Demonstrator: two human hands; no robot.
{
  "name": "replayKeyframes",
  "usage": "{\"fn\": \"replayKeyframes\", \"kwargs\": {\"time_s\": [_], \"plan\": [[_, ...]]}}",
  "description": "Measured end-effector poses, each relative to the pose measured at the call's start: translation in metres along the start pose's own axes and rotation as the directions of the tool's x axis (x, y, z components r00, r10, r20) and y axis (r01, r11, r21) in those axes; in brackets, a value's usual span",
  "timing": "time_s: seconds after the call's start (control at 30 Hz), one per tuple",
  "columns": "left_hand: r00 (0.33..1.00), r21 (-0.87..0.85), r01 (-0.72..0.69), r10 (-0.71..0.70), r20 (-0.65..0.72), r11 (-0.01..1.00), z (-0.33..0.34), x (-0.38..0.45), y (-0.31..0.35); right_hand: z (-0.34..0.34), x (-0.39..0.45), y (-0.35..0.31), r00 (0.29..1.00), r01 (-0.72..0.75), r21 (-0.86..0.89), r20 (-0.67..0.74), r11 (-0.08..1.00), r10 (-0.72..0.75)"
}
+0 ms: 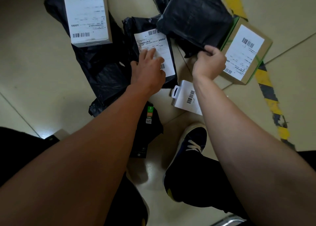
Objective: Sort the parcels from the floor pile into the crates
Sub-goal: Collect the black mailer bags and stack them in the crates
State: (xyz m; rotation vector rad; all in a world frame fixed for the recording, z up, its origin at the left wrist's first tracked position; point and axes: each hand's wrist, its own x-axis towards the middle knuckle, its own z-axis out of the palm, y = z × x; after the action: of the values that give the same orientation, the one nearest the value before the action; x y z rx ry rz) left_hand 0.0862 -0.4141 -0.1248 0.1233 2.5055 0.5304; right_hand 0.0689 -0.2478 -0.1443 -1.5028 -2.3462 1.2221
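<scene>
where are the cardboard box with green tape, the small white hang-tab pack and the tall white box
cardboard box with green tape (246, 52), head view, on its white shipping label
small white hang-tab pack (185, 97), head view, on its white face beside the barcode
tall white box (85, 15), head view, on its labelled top face

Single head view, worn on person, aimed steeply downward and forward at floor (30, 58). Both forearms seen close from above, parcel pile near, wide-angle bending seen at frame edges.
</scene>
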Motion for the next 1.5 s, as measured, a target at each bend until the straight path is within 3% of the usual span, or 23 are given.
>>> {"fn": "replayKeyframes", "kwargs": {"time_s": [0.13, 0.27, 0.37, 0.5, 0.67, 0.9, 1.03, 1.17, 1.27, 1.37, 1.5], "plan": [[1.0, -0.023, -0.001, 0.001, -0.003, 1.0, -0.003, 0.0, 0.002, -0.016, -0.016, 0.014, 0.994, 0.109, -0.16, 0.006, 0.981, -0.109], [1.0, -0.04, -0.001, 0.0, -0.025, 0.999, -0.007, -0.001, 0.004, -0.024, -0.028, 0.022, 0.937, 0.35, -0.32, 0.097, 0.881, -0.337], [0.999, -0.057, -0.011, 0.008, -0.054, 0.998, -0.009, 0.0, 0.01, -0.024, -0.033, 0.022, 0.891, 0.445, -0.251, 0.216, 0.859, -0.399], [0.987, -0.12, -0.025, 0.005, -0.158, 0.992, -0.015, 0.004, 0.016, -0.027, -0.042, 0.009, 0.911, 0.383, -0.022, 0.173, 0.924, -0.373], [0.96, -0.151, -0.06, 0.015, -0.281, 0.987, -0.02, 0.006, 0.02, -0.037, -0.034, 0.0, 0.962, 0.265, 0.081, 0.054, 0.961, -0.269], [0.989, -0.071, -0.062, 0.051, -0.142, 0.996, -0.008, 0.006, 0.018, -0.045, 0.006, 0.019, 0.996, -0.03, 0.071, 0.085, 0.997, 0.023], [0.999, 0.062, -0.046, 0.046, -0.01, 0.997, 0.003, 0.006, 0.021, -0.051, 0.017, 0.021, 0.999, -0.049, 0.052, 0.024, 0.997, 0.048], [0.999, 0.157, -0.013, 0.007, 0.039, 0.987, 0.015, 0.011, 0.023, -0.046, 0.012, 0.017, 0.983, 0.181, -0.146, 0.002, 0.972, -0.183], [0.996, 0.227, -0.047, 0.028, 0.083, 0.973, 0.023, 0.016, 0.019, -0.03, 0.0, 0.014, 0.908, 0.42, -0.396, 0.182, 0.817, -0.378], [0.995, 0.212, -0.064, 0.047, 0.085, 0.975, 0.028, 0.017, 0.013, -0.01, -0.004, 0.009, 0.876, 0.482, -0.534, 0.322, 0.695, -0.36], [0.999, 0.097, -0.012, 0.016, -0.04, 0.995, 0.026, 0.027, 0.013, 0.008, 0.0, 0.004, 0.891, 0.45, -0.612, 0.358, 0.65, -0.28]]}}
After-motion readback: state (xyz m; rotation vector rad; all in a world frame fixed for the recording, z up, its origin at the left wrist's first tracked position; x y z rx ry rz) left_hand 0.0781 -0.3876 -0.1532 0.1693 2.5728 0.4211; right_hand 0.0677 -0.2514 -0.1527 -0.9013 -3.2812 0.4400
